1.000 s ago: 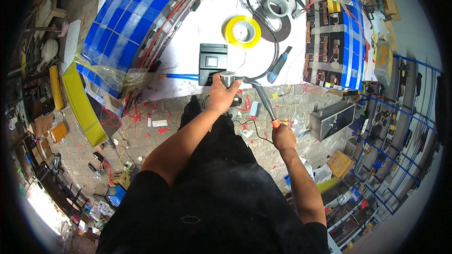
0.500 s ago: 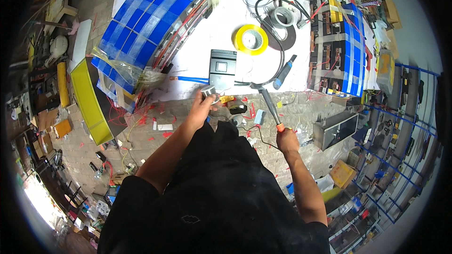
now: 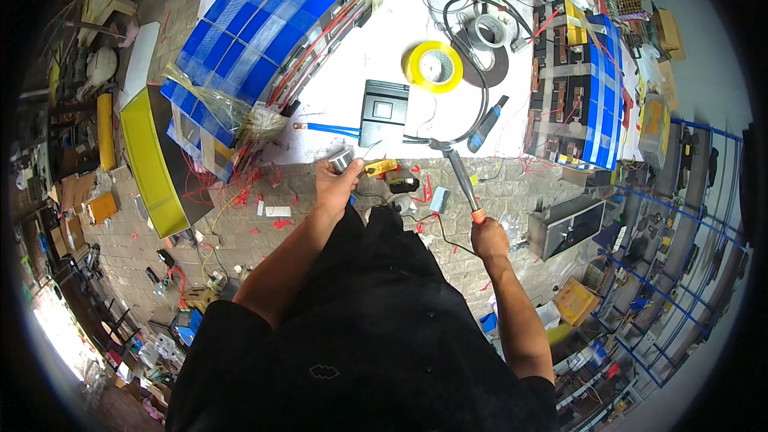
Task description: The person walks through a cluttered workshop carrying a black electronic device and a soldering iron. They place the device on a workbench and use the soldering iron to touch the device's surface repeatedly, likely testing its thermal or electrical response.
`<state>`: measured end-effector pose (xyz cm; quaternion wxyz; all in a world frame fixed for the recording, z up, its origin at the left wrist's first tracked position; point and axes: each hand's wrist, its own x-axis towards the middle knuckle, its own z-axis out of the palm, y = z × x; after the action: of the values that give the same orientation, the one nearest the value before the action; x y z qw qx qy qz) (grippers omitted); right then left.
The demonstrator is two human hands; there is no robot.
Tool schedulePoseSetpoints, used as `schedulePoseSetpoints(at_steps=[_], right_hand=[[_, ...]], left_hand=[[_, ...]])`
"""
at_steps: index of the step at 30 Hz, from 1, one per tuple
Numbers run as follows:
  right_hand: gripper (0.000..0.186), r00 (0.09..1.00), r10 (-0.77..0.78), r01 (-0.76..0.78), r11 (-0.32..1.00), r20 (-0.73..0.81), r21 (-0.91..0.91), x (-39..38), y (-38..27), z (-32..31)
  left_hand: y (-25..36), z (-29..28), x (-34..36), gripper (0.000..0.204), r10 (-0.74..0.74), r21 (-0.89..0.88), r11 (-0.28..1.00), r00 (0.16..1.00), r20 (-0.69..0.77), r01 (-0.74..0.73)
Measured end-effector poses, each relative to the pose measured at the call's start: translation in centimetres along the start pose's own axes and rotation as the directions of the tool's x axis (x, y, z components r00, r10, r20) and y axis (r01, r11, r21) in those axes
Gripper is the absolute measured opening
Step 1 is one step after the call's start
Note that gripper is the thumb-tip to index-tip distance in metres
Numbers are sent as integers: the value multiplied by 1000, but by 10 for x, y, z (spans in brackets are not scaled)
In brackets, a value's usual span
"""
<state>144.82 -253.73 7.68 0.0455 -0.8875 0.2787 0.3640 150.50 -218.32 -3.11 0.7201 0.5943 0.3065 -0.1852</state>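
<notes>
My left hand [image 3: 338,186] is closed around a small silver spool of solder wire [image 3: 342,162], near the front edge of the table. A thin strand rises from the spool toward the black flat device [image 3: 384,110]. My right hand [image 3: 490,238] grips the handle of a large soldering iron [image 3: 462,180], which points up and left. Its dark head lies by the table's edge, next to a black cable at the device's lower right. Out of the device's left side run blue wires [image 3: 332,129] ending in a copper lug [image 3: 300,126].
Blue taped battery packs [image 3: 248,28] [image 3: 606,92] flank the white table [image 3: 320,104]. On it are yellow tape [image 3: 433,67], grey tape [image 3: 489,30] and a blue-black utility knife [image 3: 488,124]. Below, a metal box [image 3: 566,228] and red scraps lie on the brick floor.
My left hand has shifted slightly left and down, and the spool has turned in it. The strand of solder now shows. My right hand and the iron have barely moved.
</notes>
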Motion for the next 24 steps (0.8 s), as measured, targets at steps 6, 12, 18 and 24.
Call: schedulePoseSetpoints(at_steps=[6,12,18,24], right_hand=[[39,999,8,-8,1000,39,-12,5,0,1],[38,999,0,0,1000,-36,-6,10,10,11],[39,1000,21,-21,999,9,-24,4,0,-1],[39,999,17,-18,999,-28,-33,6,2,4]], left_hand=[[-44,12,15,40,40,-87,993,905,-422,-85],[-7,7,-5,40,-255,-150,963,934,-253,222],[-1,2,-13,35,-183,-272,951,977,-104,149],[-6,-7,-13,28,-138,-329,934,990,32,140]])
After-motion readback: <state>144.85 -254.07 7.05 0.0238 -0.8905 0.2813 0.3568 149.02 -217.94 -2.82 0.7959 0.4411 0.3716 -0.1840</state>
